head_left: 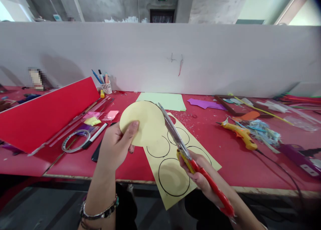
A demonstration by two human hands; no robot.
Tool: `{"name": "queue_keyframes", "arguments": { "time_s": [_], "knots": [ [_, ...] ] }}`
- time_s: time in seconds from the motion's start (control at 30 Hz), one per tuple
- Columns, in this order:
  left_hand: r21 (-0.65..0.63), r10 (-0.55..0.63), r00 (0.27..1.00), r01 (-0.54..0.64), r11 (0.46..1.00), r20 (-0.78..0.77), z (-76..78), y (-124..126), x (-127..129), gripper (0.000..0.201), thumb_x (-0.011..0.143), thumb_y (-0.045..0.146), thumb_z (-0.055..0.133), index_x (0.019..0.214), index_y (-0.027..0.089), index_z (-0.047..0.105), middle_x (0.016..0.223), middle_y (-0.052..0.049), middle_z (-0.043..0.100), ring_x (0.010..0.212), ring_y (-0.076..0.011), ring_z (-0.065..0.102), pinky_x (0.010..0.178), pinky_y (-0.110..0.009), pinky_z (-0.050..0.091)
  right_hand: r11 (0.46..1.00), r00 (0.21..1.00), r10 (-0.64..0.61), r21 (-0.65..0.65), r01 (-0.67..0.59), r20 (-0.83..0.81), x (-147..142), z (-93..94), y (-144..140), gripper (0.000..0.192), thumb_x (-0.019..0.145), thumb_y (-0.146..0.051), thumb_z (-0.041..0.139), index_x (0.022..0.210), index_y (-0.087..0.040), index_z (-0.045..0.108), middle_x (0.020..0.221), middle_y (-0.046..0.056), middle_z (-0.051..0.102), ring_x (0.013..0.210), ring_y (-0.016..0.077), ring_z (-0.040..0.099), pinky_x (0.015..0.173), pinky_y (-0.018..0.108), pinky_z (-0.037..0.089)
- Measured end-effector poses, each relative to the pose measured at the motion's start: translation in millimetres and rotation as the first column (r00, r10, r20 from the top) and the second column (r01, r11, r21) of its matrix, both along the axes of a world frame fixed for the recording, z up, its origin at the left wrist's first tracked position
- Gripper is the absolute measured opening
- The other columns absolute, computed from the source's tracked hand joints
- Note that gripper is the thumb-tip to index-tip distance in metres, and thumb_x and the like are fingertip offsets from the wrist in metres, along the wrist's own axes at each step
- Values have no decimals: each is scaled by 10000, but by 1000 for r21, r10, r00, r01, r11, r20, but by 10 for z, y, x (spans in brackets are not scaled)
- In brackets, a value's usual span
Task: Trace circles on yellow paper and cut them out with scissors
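Note:
My left hand [116, 141] pinches a round pale-yellow paper disc [144, 119] between thumb and fingers, holding it above the table. Part of a black line shows along the disc's upper rim. In my right hand [198, 169] is a pair of scissors [179, 136] with red and yellow handles. Their blades point up and left, their tip close to the disc's right edge; whether they touch it I cannot tell. Below lies a pale-yellow sheet [160, 169] with several black circles drawn on it, its near end jutting over the table's front edge.
The red table [250, 166] meets a white partition [150, 56] behind. To the right are a yellow glue gun [238, 133] with a cord and a purple device [298, 159]. Leftward lie a tape ring [75, 149], a marker [95, 136], a red board [50, 113] and a pen cup [106, 87].

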State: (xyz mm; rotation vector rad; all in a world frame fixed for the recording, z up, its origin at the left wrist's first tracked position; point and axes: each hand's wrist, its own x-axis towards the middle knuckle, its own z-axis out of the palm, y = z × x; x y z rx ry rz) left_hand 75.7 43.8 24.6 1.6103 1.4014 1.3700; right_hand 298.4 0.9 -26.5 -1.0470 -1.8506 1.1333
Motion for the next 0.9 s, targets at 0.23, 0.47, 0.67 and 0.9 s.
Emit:
{"name": "queue_keyframes", "arguments": {
  "time_s": [0.23, 0.47, 0.67, 0.9],
  "knots": [
    [9, -23, 999, 23, 1000, 29, -13, 18, 10, 370, 812, 450, 494, 547, 194, 473, 356, 74, 363, 292, -52, 373, 286, -147, 296, 1000, 1000, -3, 1, 3, -14, 0, -9, 6, 579, 726, -765, 361, 750, -188, 405, 636, -28, 357, 512, 99, 275, 445, 240, 240],
    [11, -27, 999, 26, 1000, 44, -32, 31, 8, 397, 812, 466, 494, 526, 193, 455, 343, 74, 368, 286, -51, 373, 278, -147, 285, 1000, 1000, 2, -13, -2, -23, -6, -4, 12, 598, 709, -781, 363, 765, -187, 403, 629, -33, 345, 503, 95, 266, 437, 237, 228],
    [22, -1, 998, 0, 1000, 58, -33, 45, 3, 390, 810, 453, 506, 525, 195, 444, 344, 77, 364, 282, -53, 384, 286, -150, 300, 1000, 1000, -4, 15, 4, -6, -14, 1, 12, 587, 717, -776, 355, 747, -191, 390, 637, -28, 353, 509, 97, 269, 444, 242, 230],
    [43, -16, 998, 13, 999, 61, -39, 43, 5, 381, 820, 445, 500, 535, 196, 452, 344, 78, 379, 286, -47, 391, 294, -143, 304, 1000, 1000, -8, 9, 8, -14, -24, 1, -3, 586, 720, -774, 355, 765, -191, 395, 670, -17, 362, 531, 104, 284, 451, 239, 243]
  ]
}}
